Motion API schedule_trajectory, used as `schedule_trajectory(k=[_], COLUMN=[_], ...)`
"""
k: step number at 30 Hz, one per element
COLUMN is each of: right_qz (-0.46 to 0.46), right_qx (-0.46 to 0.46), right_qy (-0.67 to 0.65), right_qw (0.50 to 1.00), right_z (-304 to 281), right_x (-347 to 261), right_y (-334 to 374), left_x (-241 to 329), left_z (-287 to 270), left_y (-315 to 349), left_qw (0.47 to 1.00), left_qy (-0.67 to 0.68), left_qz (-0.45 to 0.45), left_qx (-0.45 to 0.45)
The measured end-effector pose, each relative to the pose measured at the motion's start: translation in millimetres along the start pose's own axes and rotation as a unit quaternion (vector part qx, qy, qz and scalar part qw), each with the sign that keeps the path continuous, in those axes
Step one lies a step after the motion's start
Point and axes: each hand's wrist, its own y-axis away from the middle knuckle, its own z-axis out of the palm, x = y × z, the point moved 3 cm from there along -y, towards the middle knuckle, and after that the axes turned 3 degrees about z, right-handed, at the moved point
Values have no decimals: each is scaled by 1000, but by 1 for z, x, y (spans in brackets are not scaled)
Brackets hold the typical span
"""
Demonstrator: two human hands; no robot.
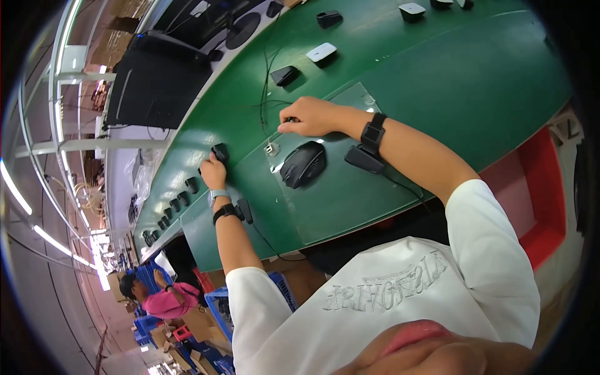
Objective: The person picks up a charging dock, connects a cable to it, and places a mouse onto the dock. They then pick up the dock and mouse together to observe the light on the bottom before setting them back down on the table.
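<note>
though half-curled, right hand (312,117) around dark piece (292,119)

Red bin (545,200) (right), pink-shirted co-worker (167,304)

The view comes from the wearer's head and looks steeply down over the shirt (369,300), which is very near and fills the lower part. The left hand (214,172) and the right hand (315,117) are farther away, around the middle, above the green table (487,69). The lens is a wide fisheye: the table's edge bends into a curve, and the corners go dark. On the left side it reaches far into the room, where the lamps (15,187) and a co-worker (172,302) appear small and turned sideways.
</note>
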Motion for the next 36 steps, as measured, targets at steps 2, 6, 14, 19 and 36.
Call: schedule_trajectory(k=[2, 6, 14, 19, 36], right_qz=[5, 16, 66, 15, 80], right_qx=[-18, -20, 32, 163, 119], right_qy=[32, 28, -8, -115, -3], right_qw=[999, 999, 997, 980, 990], right_z=[-2, -2, 1, -5, -11], right_x=[2, 2, 1, 15, 12], right_y=[-2, -1, -10, -10, -10], left_x=[24, 181, 295, 252, 216], left_z=[-11, -27, -6, -3, -17], left_y=[-10, -25, -35, -10, 61], left_qw=[997, 922, 888, 665, 493], left_qy=[50, 242, 81, 679, 825], left_qz=[29, 301, 432, 41, 62], left_qx=[59, -6, -137, -307, -271])
